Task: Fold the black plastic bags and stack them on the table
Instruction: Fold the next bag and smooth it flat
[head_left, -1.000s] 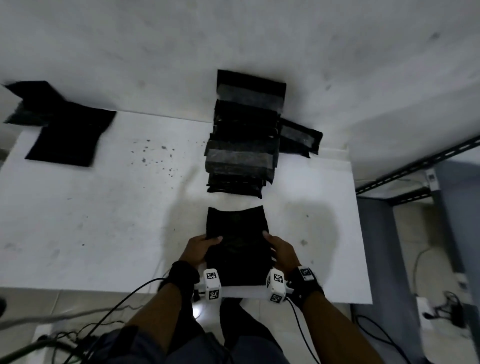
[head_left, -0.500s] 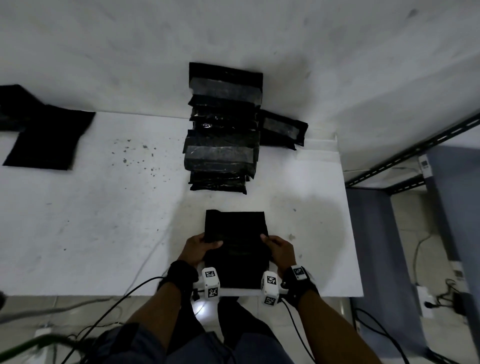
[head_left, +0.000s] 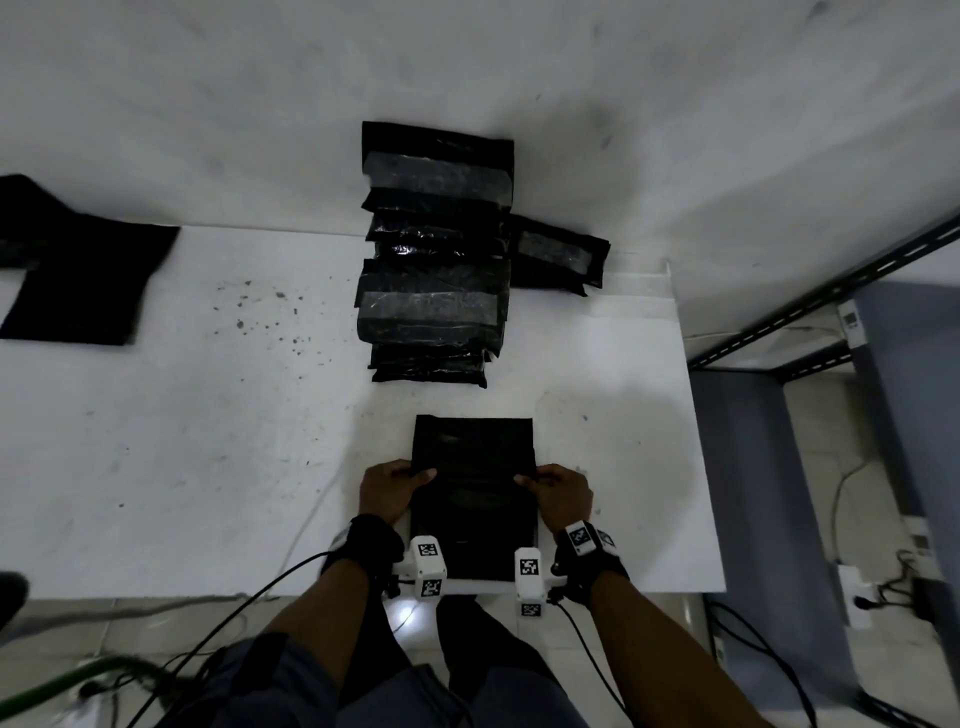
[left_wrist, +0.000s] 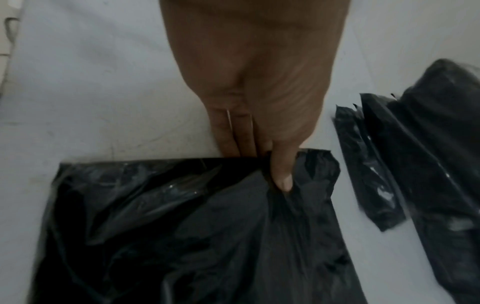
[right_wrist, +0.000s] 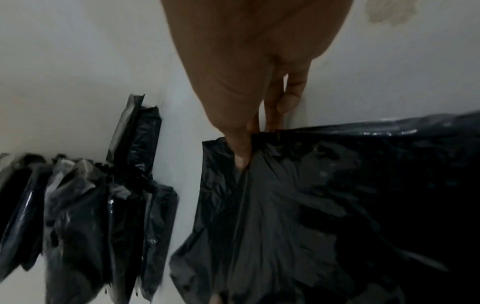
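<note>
A flat black plastic bag (head_left: 474, 452) lies on the white table (head_left: 182, 441) at the front edge, right before me. My left hand (head_left: 400, 483) pinches its left side, thumb on top and fingers under the edge (left_wrist: 281, 174). My right hand (head_left: 556, 486) pinches the right side the same way (right_wrist: 241, 152). The bag's (left_wrist: 207, 236) surface wrinkles around both thumbs (right_wrist: 298, 205). Beyond it stands a pile of folded black bags (head_left: 434, 291), reaching back to the wall, with one folded bag (head_left: 558, 257) beside it on the right.
Unfolded black bags (head_left: 78, 275) lie at the table's far left. Dark specks dot the tabletop left of the pile. The table's right edge drops off beside a grey cabinet (head_left: 737, 467) and metal shelf frame. Cables hang below the front edge.
Both hands have slid a little forward along the bag's sides and now pinch its edges. The head view has shifted, so the pile sits further left in the picture.
</note>
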